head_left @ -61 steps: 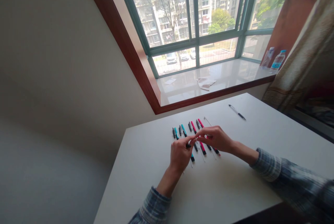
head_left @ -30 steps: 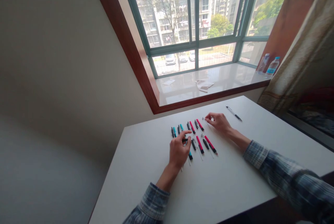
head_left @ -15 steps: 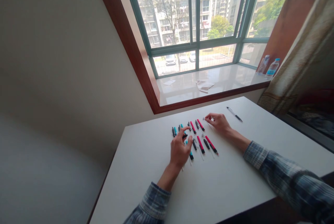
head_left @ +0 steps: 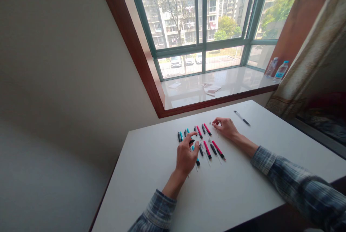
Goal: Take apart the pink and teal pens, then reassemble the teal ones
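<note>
On the white tabletop [head_left: 243, 188], among rows of pink, teal and black pen parts [head_left: 207, 149], the left hand [head_left: 186, 157] has its grip pinched on a black pen piece [head_left: 191, 141], while the right hand [head_left: 226, 128] closes its grip on a thin pale refill [head_left: 212, 123] at the rows' far right corner.

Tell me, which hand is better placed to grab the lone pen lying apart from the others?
Probably the right hand. It rests beside the pink pieces, on the side nearest the lone pen, with only bare table between them. The left hand sits at the teal pieces, with the right hand in between.
</note>
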A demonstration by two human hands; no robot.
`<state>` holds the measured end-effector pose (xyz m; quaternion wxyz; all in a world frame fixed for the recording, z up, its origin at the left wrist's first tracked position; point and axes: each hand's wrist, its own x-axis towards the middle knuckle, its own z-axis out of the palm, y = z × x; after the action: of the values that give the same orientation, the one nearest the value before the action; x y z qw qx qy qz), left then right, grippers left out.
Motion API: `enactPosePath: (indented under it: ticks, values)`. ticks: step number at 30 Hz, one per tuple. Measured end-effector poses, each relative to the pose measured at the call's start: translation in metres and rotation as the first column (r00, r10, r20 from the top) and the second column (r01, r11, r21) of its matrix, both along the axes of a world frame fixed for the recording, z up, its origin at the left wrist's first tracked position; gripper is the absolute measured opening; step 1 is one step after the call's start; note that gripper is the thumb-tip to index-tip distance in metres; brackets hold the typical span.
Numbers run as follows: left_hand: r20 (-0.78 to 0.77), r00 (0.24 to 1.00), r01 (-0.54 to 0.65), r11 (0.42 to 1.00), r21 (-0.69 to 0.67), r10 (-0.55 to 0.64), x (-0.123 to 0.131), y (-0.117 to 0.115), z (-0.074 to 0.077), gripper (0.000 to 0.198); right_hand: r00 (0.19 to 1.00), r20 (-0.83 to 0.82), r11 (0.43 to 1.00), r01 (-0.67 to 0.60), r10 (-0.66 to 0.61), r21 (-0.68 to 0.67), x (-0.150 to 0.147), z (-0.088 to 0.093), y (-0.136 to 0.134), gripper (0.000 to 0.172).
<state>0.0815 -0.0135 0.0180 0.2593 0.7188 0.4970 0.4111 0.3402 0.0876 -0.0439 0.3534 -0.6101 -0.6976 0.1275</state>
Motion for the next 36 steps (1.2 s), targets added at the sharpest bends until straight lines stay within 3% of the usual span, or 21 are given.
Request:
enactPosePath:
  ticks: [9, 18, 28, 36]
  values:
    - [-0.004, 1.0, -0.013, 1.0, 0.005, 0.013, -0.001, 0.004, -0.002, 0.031, 0.995, 0.074, 0.997, 0.068, -0.064, -0.041, 0.008, 0.007, -0.002, 0.022]
    - [-0.011, 1.0, 0.004, 1.0, 0.023, -0.003, -0.002, 0.005, -0.006, 0.03, 0.991, 0.127, 0.985, -0.013, 0.035, -0.174, 0.018, 0.016, -0.016, 0.025]
    - [-0.017, 1.0, 0.011, 1.0, 0.022, -0.011, -0.001, 0.006, -0.008, 0.031, 0.993, 0.105, 0.987, -0.03, 0.046, -0.155, 0.011, 0.016, -0.018, 0.032]
    - [-0.024, 1.0, 0.016, 1.0, 0.011, -0.016, -0.001, 0.005, -0.009, 0.029, 0.992, 0.123, 0.984, -0.012, 0.034, -0.175, 0.01, 0.018, -0.018, 0.025]
